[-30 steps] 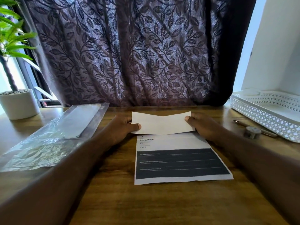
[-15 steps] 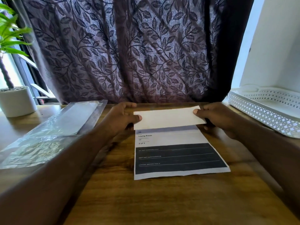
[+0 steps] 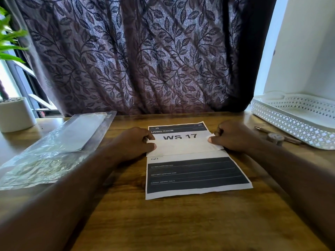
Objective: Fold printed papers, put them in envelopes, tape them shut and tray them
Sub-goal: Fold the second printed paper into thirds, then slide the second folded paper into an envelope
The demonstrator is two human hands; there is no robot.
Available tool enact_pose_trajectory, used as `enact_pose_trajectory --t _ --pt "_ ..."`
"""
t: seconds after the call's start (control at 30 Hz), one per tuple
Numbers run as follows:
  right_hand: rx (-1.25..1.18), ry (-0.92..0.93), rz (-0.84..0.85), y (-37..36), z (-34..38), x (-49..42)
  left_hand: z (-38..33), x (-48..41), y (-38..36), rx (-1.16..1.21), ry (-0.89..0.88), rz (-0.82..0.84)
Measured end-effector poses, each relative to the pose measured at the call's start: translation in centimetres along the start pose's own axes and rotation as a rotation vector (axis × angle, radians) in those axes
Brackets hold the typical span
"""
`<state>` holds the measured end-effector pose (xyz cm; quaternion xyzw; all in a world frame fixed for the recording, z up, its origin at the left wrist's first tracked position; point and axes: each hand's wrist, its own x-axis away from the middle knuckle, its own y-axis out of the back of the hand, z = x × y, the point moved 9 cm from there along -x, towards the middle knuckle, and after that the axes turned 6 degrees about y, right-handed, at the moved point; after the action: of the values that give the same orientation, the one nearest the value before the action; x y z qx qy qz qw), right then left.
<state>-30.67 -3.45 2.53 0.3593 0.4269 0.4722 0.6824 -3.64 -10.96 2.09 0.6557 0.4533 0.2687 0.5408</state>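
Observation:
A printed paper (image 3: pixel 195 175) lies flat on the wooden table, its dark block nearest me. Across its upper part runs a white blank band (image 3: pixel 183 147), a folded-over flap of paper. My left hand (image 3: pixel 134 142) pinches the band's left end and my right hand (image 3: pixel 233 135) pinches its right end. Beyond the band a printed heading "LIVING ROOM, WS 17" (image 3: pixel 178 134) shows. I cannot tell whether that heading belongs to the same sheet or to one underneath. A clear plastic pack of envelopes (image 3: pixel 72 136) lies to the left.
A white perforated tray (image 3: pixel 290 122) stands at the right edge of the table. A small tape roll (image 3: pixel 275 138) and a pen (image 3: pixel 262 130) lie in front of it. A white plant pot (image 3: pixel 16 115) stands at far left; a dark leaf-pattern curtain (image 3: pixel 137 57) hangs behind.
The white flap was raised at the sheet's far end; both hands have brought it down towards me, low over the sheet, uncovering the "WS 17" heading.

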Motion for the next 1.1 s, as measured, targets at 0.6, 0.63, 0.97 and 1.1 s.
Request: enact_pose_trajectory --t 0.6,0.63,0.97,1.1 --pt "0.013 0.210 -0.326 2.6 5.3 1.3 -2.9 1.5 1.5 0.067 -0.169 -0.261" --pt "-0.005 0.231 -0.328 2.5 6.3 1.6 -3.1 1.8 1.5 0.073 -0.175 -0.264" --pt "-0.021 0.518 -0.091 -4.3 19.7 5.8 0.4 7.4 4.8 0.151 -0.108 -0.354" --pt "-0.042 0.631 -0.066 -5.8 25.6 7.7 4.8 10.8 6.6 0.089 -0.077 -0.388"
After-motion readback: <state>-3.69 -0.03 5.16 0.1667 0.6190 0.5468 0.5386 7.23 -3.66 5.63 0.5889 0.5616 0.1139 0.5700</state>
